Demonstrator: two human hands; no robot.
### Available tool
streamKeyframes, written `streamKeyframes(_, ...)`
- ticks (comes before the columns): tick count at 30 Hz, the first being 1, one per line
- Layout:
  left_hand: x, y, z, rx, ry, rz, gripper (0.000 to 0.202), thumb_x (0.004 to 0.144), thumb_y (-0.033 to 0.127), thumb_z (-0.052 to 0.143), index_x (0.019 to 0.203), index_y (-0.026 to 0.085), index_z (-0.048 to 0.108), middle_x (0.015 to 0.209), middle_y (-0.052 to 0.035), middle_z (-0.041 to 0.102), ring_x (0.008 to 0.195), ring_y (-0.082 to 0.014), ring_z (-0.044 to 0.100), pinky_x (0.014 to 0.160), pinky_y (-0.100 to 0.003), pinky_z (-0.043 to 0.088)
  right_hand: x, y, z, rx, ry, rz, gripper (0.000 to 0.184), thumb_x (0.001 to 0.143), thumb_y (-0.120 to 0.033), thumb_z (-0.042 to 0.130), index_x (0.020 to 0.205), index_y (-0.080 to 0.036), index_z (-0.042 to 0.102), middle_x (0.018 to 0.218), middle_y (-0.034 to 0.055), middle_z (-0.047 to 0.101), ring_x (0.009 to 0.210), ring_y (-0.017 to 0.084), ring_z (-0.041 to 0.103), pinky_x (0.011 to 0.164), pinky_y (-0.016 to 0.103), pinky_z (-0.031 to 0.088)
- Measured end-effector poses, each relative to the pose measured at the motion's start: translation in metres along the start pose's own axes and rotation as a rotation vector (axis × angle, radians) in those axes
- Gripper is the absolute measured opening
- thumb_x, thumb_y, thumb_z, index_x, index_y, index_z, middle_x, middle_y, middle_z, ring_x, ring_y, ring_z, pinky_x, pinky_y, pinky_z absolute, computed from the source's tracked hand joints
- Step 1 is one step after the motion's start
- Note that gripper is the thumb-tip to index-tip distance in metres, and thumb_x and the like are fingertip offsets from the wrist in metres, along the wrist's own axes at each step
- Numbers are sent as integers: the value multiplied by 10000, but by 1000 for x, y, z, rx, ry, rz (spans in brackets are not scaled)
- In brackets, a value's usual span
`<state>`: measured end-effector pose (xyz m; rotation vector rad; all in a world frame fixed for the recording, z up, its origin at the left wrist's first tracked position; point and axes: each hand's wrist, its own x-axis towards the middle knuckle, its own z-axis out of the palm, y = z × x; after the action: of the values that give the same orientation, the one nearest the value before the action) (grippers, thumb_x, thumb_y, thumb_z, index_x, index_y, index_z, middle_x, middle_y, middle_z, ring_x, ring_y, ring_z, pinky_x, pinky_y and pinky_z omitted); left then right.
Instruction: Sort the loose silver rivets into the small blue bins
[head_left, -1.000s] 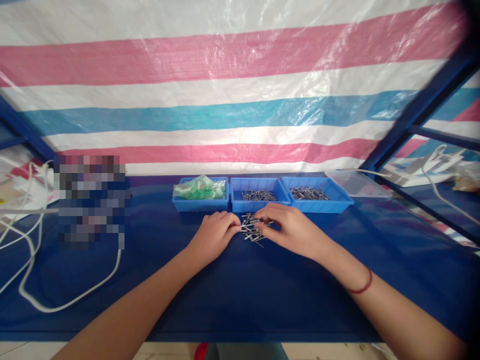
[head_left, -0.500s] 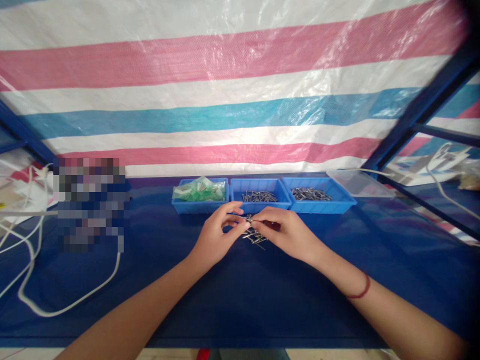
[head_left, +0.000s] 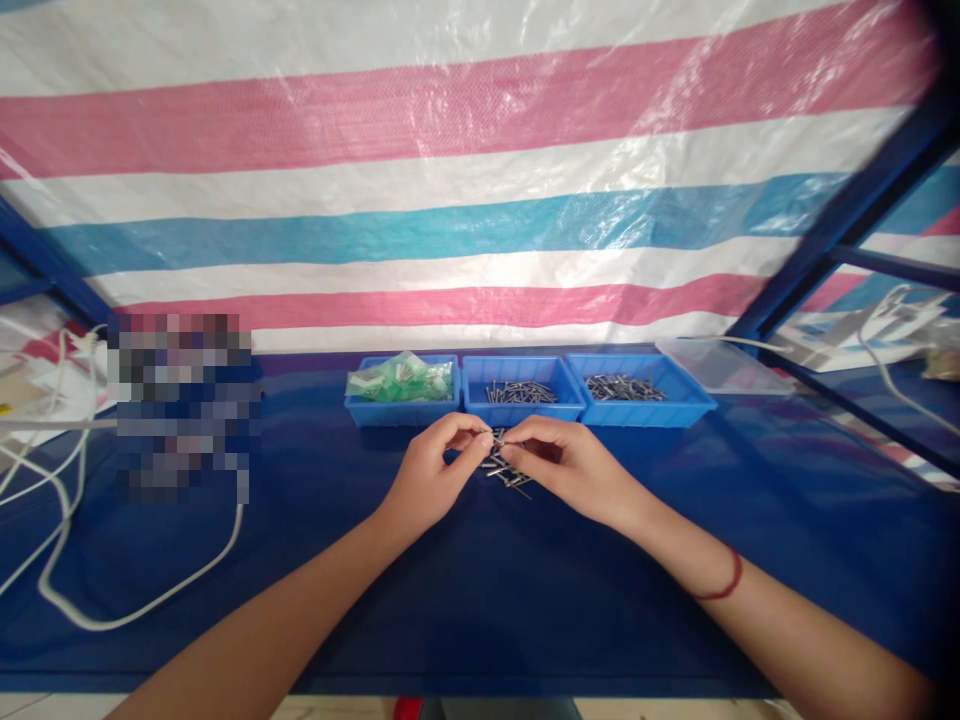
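My left hand (head_left: 431, 470) and my right hand (head_left: 574, 460) meet fingertip to fingertip just above a small pile of thin metal pins (head_left: 506, 470) on the dark blue table (head_left: 487, 590). Both hands pinch a small metal pin between thumb and forefinger. Behind them stands a row of three blue trays: the left tray (head_left: 401, 408) holds green plastic bags, the middle tray (head_left: 523, 405) and the right tray (head_left: 641, 405) hold more metal pins.
A white cable (head_left: 142, 590) loops across the table at the left. A clear plastic lid (head_left: 720, 368) lies right of the trays. A striped pink, white and blue tarp (head_left: 450, 200) hangs behind. Blue frame bars (head_left: 825, 240) rise at the right.
Both hands lifted from resting on the pin pile and now pinch a pin together just above it. The left hand's fingers opened briefly, then closed into a pinch.
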<state>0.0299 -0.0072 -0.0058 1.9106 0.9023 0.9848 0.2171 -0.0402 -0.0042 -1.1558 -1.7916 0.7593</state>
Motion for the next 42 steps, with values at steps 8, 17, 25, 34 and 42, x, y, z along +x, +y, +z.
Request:
streamKeyframes(8, 0, -1, -1, 178, 6, 106, 103, 896, 257, 516, 910, 183, 586, 909, -29, 626, 859, -145, 604, 822, -254, 454, 0, -3, 0, 8, 112, 22, 185, 811, -370, 627, 806, -187, 654, 707, 16, 600, 576, 119, 484, 532, 257, 410)
streamKeyframes(17, -1, -6, -12, 691, -148, 76, 194, 896, 347, 502, 1022, 251, 614, 987, -17, 647, 960, -227, 563, 833, -391, 392, 6, 6, -73, -603, 644, 48, 203, 825, -343, 578, 789, -180, 693, 715, 38, 659, 598, 154, 558, 597, 280, 415)
streamKeyframes(25, -3, -3, -15, 880, -229, 75, 216, 929, 336, 437, 911, 249, 634, 1029, -21, 609, 966, -225, 511, 776, -366, 374, 10, 35, -93, -882, 493, 164, 304, 821, -397, 535, 861, -167, 729, 736, 66, 691, 673, 226, 622, 600, 301, 416)
streamKeyframes(34, -1, -3, -10, 799, -199, 145, 223, 968, 280, 372, 927, 211, 580, 948, -23, 606, 906, -189, 545, 810, -335, 388, 5, -4, -34, -439, -20, -231, 189, 866, -308, 545, 847, -187, 689, 800, 45, 657, 699, 146, 597, 653, 259, 447)
streamKeyframes(42, -4, 4, -4, 307, -64, 149, 111, 914, 238, 478, 955, 208, 577, 921, -21, 622, 862, -149, 598, 814, -267, 454, 1, -5, -7, -264, -142, -241, 162, 864, -207, 513, 844, -191, 673, 778, 46, 620, 655, 134, 554, 610, 264, 436)
